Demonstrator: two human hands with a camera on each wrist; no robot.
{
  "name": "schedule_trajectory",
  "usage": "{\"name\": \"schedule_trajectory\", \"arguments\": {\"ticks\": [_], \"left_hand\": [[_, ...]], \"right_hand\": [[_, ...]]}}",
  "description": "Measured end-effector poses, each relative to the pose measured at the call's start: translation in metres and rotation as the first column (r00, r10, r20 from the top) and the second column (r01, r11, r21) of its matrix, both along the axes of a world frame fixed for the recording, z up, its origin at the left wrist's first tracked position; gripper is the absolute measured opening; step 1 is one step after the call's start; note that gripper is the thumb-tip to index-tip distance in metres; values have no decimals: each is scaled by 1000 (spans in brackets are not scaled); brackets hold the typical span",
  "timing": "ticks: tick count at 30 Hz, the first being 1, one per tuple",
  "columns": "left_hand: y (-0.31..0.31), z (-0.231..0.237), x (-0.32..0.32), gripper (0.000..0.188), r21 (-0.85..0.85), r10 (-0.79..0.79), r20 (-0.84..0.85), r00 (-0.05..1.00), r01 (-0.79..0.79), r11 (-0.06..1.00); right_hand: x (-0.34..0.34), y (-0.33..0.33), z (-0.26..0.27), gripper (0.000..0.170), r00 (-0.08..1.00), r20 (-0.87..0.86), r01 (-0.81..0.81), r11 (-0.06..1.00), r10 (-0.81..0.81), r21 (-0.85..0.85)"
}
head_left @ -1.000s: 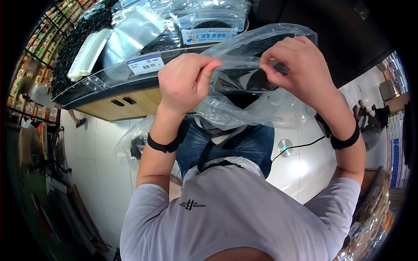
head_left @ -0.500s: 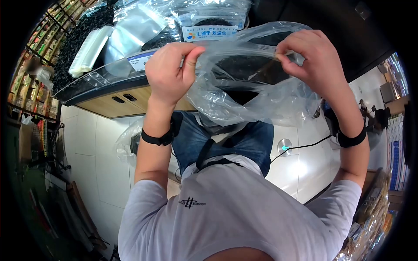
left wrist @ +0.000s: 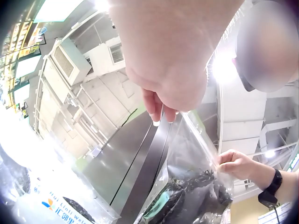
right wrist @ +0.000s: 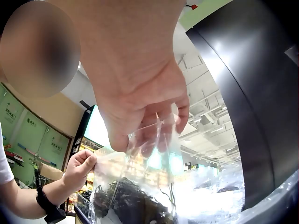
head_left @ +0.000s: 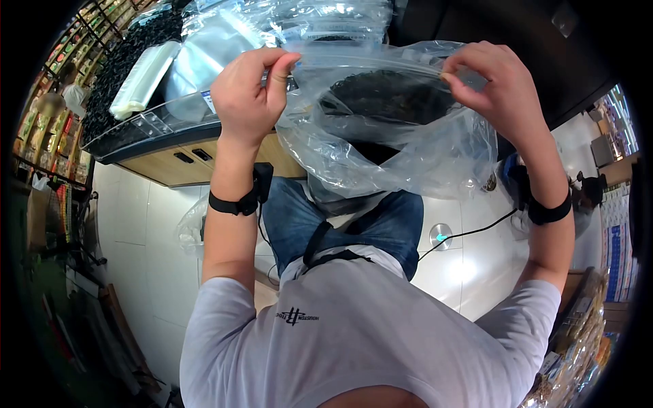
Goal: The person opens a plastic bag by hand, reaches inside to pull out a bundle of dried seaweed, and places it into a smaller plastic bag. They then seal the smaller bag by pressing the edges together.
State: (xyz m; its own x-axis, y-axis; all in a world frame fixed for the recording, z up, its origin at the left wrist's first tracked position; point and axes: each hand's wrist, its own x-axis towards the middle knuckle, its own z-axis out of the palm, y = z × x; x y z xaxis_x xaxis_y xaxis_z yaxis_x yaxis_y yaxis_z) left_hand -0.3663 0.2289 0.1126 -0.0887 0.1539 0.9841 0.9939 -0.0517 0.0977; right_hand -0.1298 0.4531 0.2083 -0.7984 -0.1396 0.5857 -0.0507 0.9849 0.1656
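Note:
Stretched between my two hands is a clear zip bag (head_left: 367, 62) with dark dried pieces (right wrist: 133, 203) in its lower part. My left hand (head_left: 248, 95) pinches one end of its top edge between thumb and curled fingers. At the other end, my right hand (head_left: 495, 85) pinches the edge with thumb and forefinger. In the left wrist view the bag (left wrist: 187, 156) hangs down from both hands. Below it in the head view spreads a large, crumpled clear plastic bag (head_left: 343, 160), its mouth wide, over a dark opening near my knees.
A display bin (head_left: 153, 136) with black dried goods (head_left: 102, 102), a roll of bags (head_left: 145, 78) and packed clear bags (head_left: 333, 20) stands ahead to the left. A dark cabinet (head_left: 537, 61) is ahead on the right. A cable (head_left: 476, 230) crosses the tiled floor.
My hands have moved apart and slightly away from me, the left one leftward, pulling the bag's top edge straight. The dark contents now show more plainly.

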Motion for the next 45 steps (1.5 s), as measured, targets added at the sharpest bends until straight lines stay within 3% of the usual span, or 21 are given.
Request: {"name": "schedule_trajectory", "arguments": {"ticks": [8,11,13,14,16,17,19,21,23,27,32,38,41,45], "left_hand": [[-6,7,-3,11,-7,36,-16,999,-36,999],[-3,-1,-3,11,-42,-8,102,995,12,999],[3,-7,-1,11,-75,-159,349,924,196,978],[3,-10,-2,11,-78,-162,347,924,200,977],[4,-16,-5,10,-55,-346,560,753,451,891],[5,-17,-4,10,-56,-348,560,752,453,890],[9,-18,-1,14,195,-593,661,459,659,727],[12,-21,1,17,166,-561,711,425,673,721],[14,-24,2,22,111,-485,795,365,698,707],[25,-26,10,16,-7,-401,812,424,694,720],[34,-27,16,12,68,-445,822,354,717,694],[29,-21,11,12,-94,-333,785,522,632,769],[26,-25,0,11,-34,-368,798,476,646,762],[22,-24,0,11,-73,-336,787,517,618,783]], "right_hand": [[4,3,7,12,999,31,18,997,-16,-73],[5,5,5,12,998,51,26,996,-22,-84],[6,7,1,13,998,53,37,996,-33,-76],[5,10,-3,13,999,30,31,996,-28,-86],[5,14,-11,14,1000,9,27,995,-26,-98],[5,15,-15,14,1000,7,20,988,-19,-154],[5,17,-22,14,1000,3,18,977,-18,-213],[5,19,-29,13,999,35,23,925,-11,-380],[7,20,-35,13,999,34,13,933,-1,-360],[8,21,-41,11,1000,22,-8,944,16,-330],[12,29,-46,10,999,40,-13,950,27,-311],[22,35,-46,10,995,86,-9,939,42,-344],[28,38,-47,11,997,74,-4,931,33,-364],[34,39,-46,12,998,63,11,929,13,-370]]}}
